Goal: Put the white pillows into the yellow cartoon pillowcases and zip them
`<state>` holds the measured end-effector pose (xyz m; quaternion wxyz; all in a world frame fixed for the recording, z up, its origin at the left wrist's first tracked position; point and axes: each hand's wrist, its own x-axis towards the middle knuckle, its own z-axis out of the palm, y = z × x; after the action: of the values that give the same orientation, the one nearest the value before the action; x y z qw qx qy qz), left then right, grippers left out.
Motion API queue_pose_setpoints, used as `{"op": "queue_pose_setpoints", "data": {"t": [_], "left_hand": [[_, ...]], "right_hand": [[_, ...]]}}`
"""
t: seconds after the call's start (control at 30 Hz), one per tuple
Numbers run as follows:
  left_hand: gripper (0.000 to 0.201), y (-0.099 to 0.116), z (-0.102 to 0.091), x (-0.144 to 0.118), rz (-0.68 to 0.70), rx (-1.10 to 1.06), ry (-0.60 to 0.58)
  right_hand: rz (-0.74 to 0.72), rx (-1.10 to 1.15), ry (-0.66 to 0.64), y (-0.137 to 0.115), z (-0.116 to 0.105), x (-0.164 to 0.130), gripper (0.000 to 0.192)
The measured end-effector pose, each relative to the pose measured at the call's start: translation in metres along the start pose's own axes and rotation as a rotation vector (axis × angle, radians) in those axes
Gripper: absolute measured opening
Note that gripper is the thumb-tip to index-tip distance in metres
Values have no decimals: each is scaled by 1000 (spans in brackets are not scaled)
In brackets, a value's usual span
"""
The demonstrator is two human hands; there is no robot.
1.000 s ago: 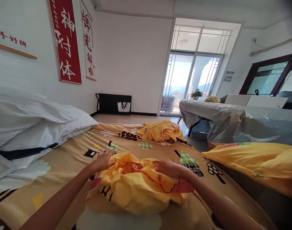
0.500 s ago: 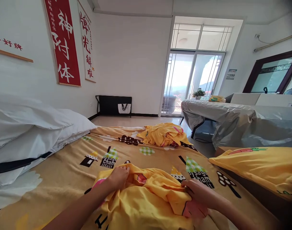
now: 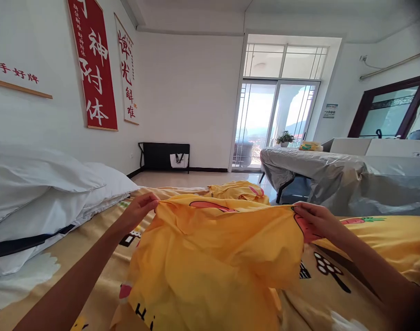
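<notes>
Bright white room, glass balcony doors (image 3: pixel 275 124) at the back, and a bed (image 3: pixel 103 234) spread with a tan cartoon sheet right below the camera. Two white pillows (image 3: pixel 48 188) are stacked along the bed's left side. On the wall, two full scrolls: one red (image 3: pixel 93 64), one white (image 3: pixel 126 73), with the edge of a third banner (image 3: pixel 13 76) at far left. Over to the right, one table under a grey cover (image 3: pixel 337 177).

Two hands up. The left hand (image 3: pixel 141 209) has its fingers pinched shut on the top edge of a yellow cloth (image 3: pixel 217 257); the right hand (image 3: pixel 315 220) is pinched shut on the opposite end of that edge. The cloth hangs between them, stretched above the sheet, its lower part bunched near the camera. A second yellow cloth (image 3: pixel 239 191) lies crumpled at the far end of the bed, and a third yellow piece (image 3: pixel 396 239) lies at the right.
</notes>
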<state>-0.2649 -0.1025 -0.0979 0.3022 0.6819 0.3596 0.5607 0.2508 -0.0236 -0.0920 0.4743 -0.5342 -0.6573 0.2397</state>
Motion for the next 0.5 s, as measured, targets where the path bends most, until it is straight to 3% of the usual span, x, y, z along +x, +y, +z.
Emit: {"op": "queue_pose_setpoints", "data": {"t": [0.13, 0.27, 0.33, 0.43, 0.5], "left_hand": [[24, 24, -13, -3, 73, -284, 135], [30, 5, -15, -21, 3, -285, 259], [31, -13, -15, -31, -117, -78, 122], [30, -34, -11, -42, -332, 348, -308], [32, -38, -1, -43, -381, 576, -455]], "right_hand": [[58, 246, -34, 1, 0, 7, 46], [71, 227, 2, -2, 7, 1, 49], [76, 209, 40, -10, 9, -7, 52], [29, 136, 55, -27, 6, -18, 52], [-52, 49, 32, -40, 3, -21, 53]]}}
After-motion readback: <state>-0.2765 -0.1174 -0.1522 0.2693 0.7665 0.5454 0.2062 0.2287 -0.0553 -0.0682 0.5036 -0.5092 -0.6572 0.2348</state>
